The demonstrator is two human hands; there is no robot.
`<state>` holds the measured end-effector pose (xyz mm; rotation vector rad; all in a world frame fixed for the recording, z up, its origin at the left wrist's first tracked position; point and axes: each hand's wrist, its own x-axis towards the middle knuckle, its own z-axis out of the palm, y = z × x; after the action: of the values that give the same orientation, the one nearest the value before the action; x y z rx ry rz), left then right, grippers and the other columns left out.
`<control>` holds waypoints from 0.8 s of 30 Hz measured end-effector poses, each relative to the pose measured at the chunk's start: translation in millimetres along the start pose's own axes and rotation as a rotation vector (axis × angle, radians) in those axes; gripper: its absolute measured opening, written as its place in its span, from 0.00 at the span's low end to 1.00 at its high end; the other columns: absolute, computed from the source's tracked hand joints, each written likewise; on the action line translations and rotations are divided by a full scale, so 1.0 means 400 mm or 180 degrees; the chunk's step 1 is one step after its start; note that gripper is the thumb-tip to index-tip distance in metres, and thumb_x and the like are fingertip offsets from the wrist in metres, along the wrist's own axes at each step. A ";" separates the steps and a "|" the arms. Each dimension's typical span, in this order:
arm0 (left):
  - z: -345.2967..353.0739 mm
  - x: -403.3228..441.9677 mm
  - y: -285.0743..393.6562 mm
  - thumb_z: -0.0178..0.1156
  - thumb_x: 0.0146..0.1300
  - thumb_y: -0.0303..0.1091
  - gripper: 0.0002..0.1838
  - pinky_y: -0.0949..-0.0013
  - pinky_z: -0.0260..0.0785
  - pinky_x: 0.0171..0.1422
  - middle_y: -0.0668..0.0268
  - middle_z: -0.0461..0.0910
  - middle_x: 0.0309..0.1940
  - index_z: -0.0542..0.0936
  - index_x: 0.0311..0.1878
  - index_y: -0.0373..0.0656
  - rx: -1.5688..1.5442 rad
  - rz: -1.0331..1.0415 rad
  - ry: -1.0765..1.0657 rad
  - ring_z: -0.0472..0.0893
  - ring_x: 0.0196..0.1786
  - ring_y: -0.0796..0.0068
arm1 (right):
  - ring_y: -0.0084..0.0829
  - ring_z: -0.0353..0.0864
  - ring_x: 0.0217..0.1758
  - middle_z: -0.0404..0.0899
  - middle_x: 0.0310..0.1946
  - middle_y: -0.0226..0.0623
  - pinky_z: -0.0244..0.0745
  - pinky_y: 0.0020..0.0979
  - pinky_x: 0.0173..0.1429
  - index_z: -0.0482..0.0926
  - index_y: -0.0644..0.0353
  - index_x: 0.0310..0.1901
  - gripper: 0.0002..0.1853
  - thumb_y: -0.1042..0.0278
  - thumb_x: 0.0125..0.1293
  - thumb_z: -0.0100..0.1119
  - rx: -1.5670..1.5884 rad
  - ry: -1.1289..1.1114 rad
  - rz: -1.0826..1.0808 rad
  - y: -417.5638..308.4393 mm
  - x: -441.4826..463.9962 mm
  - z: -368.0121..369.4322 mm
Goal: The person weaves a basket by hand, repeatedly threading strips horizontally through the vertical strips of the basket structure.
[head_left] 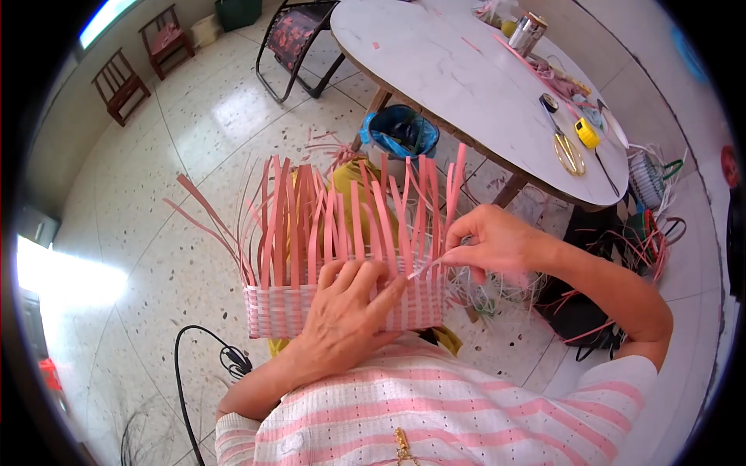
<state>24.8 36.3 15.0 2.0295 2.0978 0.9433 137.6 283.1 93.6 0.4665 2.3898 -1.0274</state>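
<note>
A partly woven pink and white basket [272,312] rests on my lap, with long pink strips [278,225] standing up from its rim. My left hand [342,311] lies over the basket's near side, its fingers bent over the rim and its thumb toward the right end. A thin pale strip [423,269] runs from the rim near that thumb to my right hand [489,241]. Thumb and forefinger of the right hand are pinched on this strip, just beyond the basket's right corner. The left fingertips are hidden behind the rim and strips.
An oval white table [435,54] holds scissors [569,154], a yellow tape measure [587,133] and a metal can [528,35]. A blue-lined bin [400,132] stands by its edge. Loose strips and a black bag [579,299] lie at right. A black cable [180,373] crosses the floor at left.
</note>
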 end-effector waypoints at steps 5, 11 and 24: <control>-0.003 0.006 -0.001 0.81 0.39 0.37 0.41 0.53 0.63 0.63 0.60 0.73 0.52 0.78 0.62 0.43 -0.0019 -0.0062 -0.0082 0.74 0.57 0.58 | 0.19 0.84 0.25 0.84 0.28 0.28 0.76 0.27 0.28 0.85 0.66 0.44 0.07 0.71 0.74 0.62 0.1652 -0.0147 -0.0207 0.109 -0.004 0.086; -0.001 0.008 -0.001 0.84 0.41 0.41 0.41 0.54 0.60 0.65 0.61 0.72 0.53 0.79 0.62 0.45 0.0007 -0.0162 -0.0220 0.73 0.58 0.59 | 0.24 0.85 0.36 0.84 0.36 0.31 0.76 0.27 0.38 0.84 0.64 0.44 0.05 0.72 0.72 0.63 0.0492 0.0515 -0.0749 0.102 -0.044 0.095; 0.005 0.007 0.012 0.84 0.39 0.41 0.43 0.52 0.59 0.64 0.60 0.72 0.53 0.78 0.62 0.43 0.0128 -0.0053 -0.0210 0.73 0.57 0.58 | 0.46 0.86 0.40 0.85 0.36 0.39 0.80 0.40 0.45 0.83 0.63 0.38 0.05 0.73 0.62 0.66 -0.1701 0.0922 -0.1240 0.029 -0.034 0.039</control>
<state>29.5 39.2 16.5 2.0291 2.1133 0.8264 159.1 277.6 85.0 -0.0542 2.9496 -0.4373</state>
